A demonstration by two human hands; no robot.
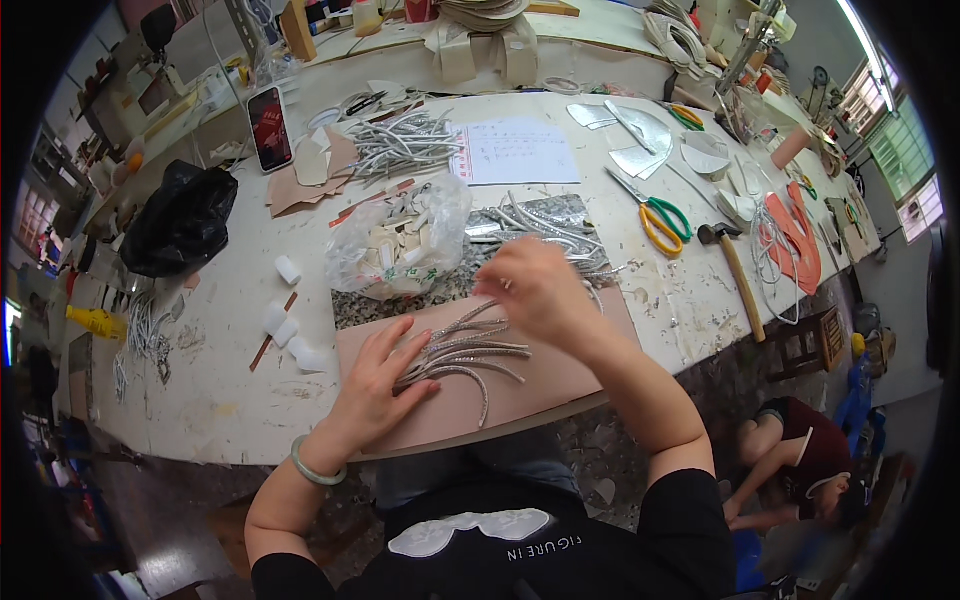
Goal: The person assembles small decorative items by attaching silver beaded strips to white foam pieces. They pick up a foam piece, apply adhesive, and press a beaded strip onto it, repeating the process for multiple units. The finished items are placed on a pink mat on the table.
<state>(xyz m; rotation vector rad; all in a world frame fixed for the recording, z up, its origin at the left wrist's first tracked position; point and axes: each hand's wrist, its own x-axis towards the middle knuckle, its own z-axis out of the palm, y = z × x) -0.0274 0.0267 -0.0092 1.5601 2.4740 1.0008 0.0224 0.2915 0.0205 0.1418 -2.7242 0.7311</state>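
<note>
My left hand (375,385) lies over one end of a small bundle of silver-grey cords (480,350), fingers stretched and thumb apart. Their free ends fan out to the right across a pinkish-tan board (420,425). Above the far side of this fan is my right hand (535,290), slightly blurred, its thumb and fingers drawn together in a pinch. What sits between those fingertips is too small to make out; one cord runs up close to them. Behind that hand, more silver cords (540,225) rest on a speckled stone slab (375,308).
A clear plastic bag of pale scraps (400,240) stands beside the slab. Scissors (660,225) and a hammer (735,275) lie right. Further back are another cord pile (400,145), a paper sheet (520,152) and a phone (270,130). A person (800,450) crouches at lower right.
</note>
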